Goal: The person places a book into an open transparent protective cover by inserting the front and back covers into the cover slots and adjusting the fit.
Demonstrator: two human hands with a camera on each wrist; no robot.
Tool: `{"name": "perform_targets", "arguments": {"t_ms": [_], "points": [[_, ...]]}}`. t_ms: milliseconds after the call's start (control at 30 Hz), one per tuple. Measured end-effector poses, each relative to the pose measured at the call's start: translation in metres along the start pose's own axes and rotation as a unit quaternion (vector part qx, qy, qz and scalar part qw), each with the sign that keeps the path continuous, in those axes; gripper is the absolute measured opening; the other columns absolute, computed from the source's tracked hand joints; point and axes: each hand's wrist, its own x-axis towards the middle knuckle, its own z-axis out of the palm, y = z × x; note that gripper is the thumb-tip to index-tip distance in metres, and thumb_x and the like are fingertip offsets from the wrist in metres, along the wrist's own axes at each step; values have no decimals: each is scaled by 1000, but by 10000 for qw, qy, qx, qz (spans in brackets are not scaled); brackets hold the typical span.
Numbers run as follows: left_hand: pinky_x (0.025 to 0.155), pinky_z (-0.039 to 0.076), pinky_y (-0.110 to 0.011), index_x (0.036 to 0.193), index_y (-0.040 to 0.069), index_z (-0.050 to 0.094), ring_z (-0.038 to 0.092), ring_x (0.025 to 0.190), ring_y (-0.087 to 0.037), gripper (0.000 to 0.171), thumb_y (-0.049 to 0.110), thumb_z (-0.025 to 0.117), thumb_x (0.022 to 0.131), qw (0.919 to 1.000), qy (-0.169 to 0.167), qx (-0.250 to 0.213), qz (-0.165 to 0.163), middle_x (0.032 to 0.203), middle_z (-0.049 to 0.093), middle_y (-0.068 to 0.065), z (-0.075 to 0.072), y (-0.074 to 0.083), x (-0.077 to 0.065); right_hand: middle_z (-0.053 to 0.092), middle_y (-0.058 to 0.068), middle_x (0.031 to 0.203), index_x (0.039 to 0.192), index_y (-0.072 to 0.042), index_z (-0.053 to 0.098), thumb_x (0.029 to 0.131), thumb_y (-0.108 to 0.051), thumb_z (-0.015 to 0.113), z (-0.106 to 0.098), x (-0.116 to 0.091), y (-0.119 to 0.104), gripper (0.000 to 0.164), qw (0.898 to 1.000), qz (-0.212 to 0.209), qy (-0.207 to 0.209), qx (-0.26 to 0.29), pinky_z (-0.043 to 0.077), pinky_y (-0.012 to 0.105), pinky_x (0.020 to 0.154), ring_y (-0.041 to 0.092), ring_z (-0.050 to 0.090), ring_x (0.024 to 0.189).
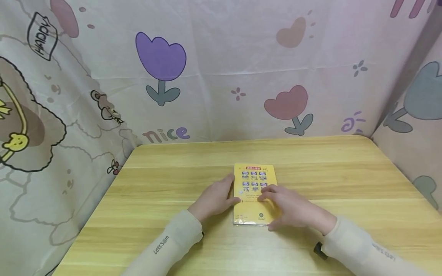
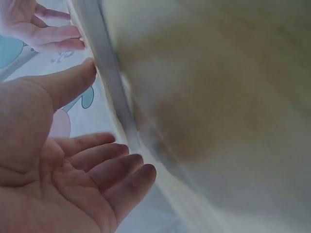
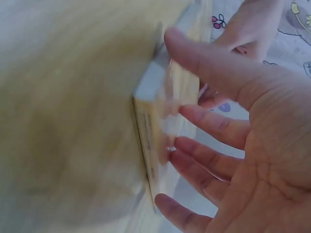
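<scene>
A thin yellow book (image 1: 250, 207) lies flat on the table, its cover printed with rows of small pictures and a red title bar. Its surface looks glossy, like clear plastic wrap. My left hand (image 1: 215, 197) is at its left edge, the thumb tip over that edge and the fingers extended alongside. Over the right part of the book, my right hand (image 1: 293, 207) has loosely bent, spread fingers, with the thumb near the lower right corner. In the right wrist view, these fingertips are close to the book's yellow face (image 3: 149, 131); exact contact is unclear.
The wood-grain table (image 1: 155, 184) extends around the book on all sides. Behind it hangs a pale cloth (image 1: 217, 46) printed with flowers, and more printed cloth covers both sides. A dark wrist strap (image 1: 320, 251) shows beneath the right sleeve.
</scene>
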Motion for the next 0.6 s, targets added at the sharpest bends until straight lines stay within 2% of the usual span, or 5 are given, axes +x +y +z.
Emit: {"name": "perform_targets", "arguments": {"t_ms": [100, 200, 300, 467, 600], "points": [[108, 27, -38, 149, 3, 34, 27, 138, -25, 79, 45, 65, 89, 9993, -81, 345, 96, 155, 25, -12, 0, 4, 1, 43, 12, 143, 127, -13, 61, 65, -33, 85, 3, -1, 3, 69, 10000, -33, 75, 30, 35, 51, 102, 33, 41, 128], [108, 27, -40, 148, 4, 38, 25, 139, -24, 79, 50, 62, 89, 9972, -296, 665, 196, 155, 24, -12, -2, 5, 2, 40, 12, 146, 130, -11, 59, 67, -28, 84, 4, 2, 6, 70, 9999, 29, 12, 95, 34, 51, 102, 34, 39, 129], [108, 28, -41, 150, 5, 34, 25, 139, -25, 85, 57, 59, 87, 9942, -543, 882, 280, 155, 24, -12, -3, 4, 3, 36, 12, 149, 134, -10, 57, 70, -25, 83, 2, 3, 9, 71, 9994, 105, -153, 280, 31, 52, 104, 35, 35, 132], [109, 27, -42, 152, 7, 30, 23, 140, -26, 92, 62, 59, 84, 9922, -791, 919, 279, 156, 20, -10, -8, 4, 5, 31, 11, 152, 137, -8, 55, 78, -32, 78, -3, 1, 14, 68, 9968, 265, -304, 696, 26, 49, 107, 32, 29, 136], [108, 26, -42, 152, 8, 30, 24, 139, -27, 94, 62, 61, 83, 9921, -863, 884, 204, 156, 20, -10, -9, 6, 8, 43, 14, 144, 132, -3, 58, 83, -36, 73, -8, -3, 18, 61, 9963, 516, 16, 692, 30, 50, 105, 35, 39, 130]]}}
